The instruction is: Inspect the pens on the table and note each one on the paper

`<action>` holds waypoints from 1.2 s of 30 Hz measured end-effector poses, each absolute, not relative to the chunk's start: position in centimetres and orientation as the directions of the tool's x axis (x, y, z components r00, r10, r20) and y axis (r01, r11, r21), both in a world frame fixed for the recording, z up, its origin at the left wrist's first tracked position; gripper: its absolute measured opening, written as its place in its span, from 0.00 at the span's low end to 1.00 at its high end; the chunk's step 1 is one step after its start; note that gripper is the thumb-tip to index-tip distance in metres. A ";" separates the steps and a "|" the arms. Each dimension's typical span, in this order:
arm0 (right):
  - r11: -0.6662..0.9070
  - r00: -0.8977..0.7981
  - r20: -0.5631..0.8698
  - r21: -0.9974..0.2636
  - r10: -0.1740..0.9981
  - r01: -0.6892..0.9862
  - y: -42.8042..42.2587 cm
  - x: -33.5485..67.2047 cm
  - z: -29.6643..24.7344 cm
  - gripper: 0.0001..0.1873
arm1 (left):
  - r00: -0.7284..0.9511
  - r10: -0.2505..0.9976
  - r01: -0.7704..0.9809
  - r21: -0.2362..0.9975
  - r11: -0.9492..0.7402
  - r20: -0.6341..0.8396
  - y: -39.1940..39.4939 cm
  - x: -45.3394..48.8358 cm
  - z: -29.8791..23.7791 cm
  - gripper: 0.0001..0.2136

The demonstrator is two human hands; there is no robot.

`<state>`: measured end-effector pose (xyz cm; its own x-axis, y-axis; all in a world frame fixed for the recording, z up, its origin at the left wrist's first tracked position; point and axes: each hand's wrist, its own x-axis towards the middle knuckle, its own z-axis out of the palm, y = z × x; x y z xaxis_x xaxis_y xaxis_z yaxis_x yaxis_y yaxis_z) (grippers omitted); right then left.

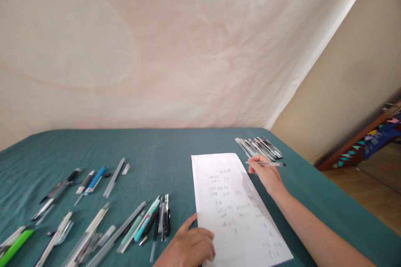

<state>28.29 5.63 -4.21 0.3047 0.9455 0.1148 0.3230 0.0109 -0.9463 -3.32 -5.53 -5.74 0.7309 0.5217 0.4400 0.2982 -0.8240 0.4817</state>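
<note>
Head view: a written sheet of paper [234,204] lies on the teal cloth [156,150]. At the sheet's far right edge, the right hand [266,174] pinches a pen [269,164] between its fingertips. On the sheet's near left corner the left hand [186,247] rests, loosely curled, thumb out. A bundle of pens [259,147] lies just beyond the sheet; loose pens [147,221] lie left of it.

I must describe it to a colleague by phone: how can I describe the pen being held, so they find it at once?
On the teal table, look just right of the white written sheet. The right hand holds a slim clear pen with a dark end. Unlike the bundled pens on the cloth behind it, it alone is held and points sideways.
</note>
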 end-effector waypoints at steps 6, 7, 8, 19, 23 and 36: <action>0.110 0.188 0.195 -0.916 0.963 0.386 5.2 27.4 -3.8 0.09 | 0.734 0.503 0.240 0.519 -0.820 0.456 -5.5 -3.1 -6.3 0.07; 0.107 0.198 0.185 -0.931 0.963 0.348 5.2 27.4 -3.9 0.09 | 0.737 0.503 0.243 0.518 -0.820 0.451 -5.5 -3.1 -6.2 0.07; 0.106 0.208 0.173 -0.948 0.963 0.300 5.4 27.5 -4.1 0.09 | 0.743 0.501 0.244 0.516 -0.821 0.444 -5.5 -3.1 -6.2 0.07; 0.052 0.128 0.077 -0.981 0.989 0.187 5.5 27.6 -4.6 0.11 | 0.746 0.519 0.252 0.544 -0.800 0.418 -5.5 -3.3 -6.2 0.04; 0.045 0.079 0.065 -0.972 0.995 0.229 5.2 27.4 -4.1 0.12 | 0.743 0.517 0.242 0.550 -0.799 0.425 -5.5 -3.2 -6.5 0.05; 0.024 0.158 0.039 -0.995 0.987 0.096 5.4 26.7 -4.6 0.13 | 0.720 0.535 0.251 0.552 -0.795 0.443 -5.4 -3.6 -4.9 0.04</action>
<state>26.66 5.40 -4.59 0.1581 0.9867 0.0389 0.0963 0.0238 -0.9951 -3.57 -5.43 -4.94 0.7198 0.5346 0.4428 0.2506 -0.7950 0.5525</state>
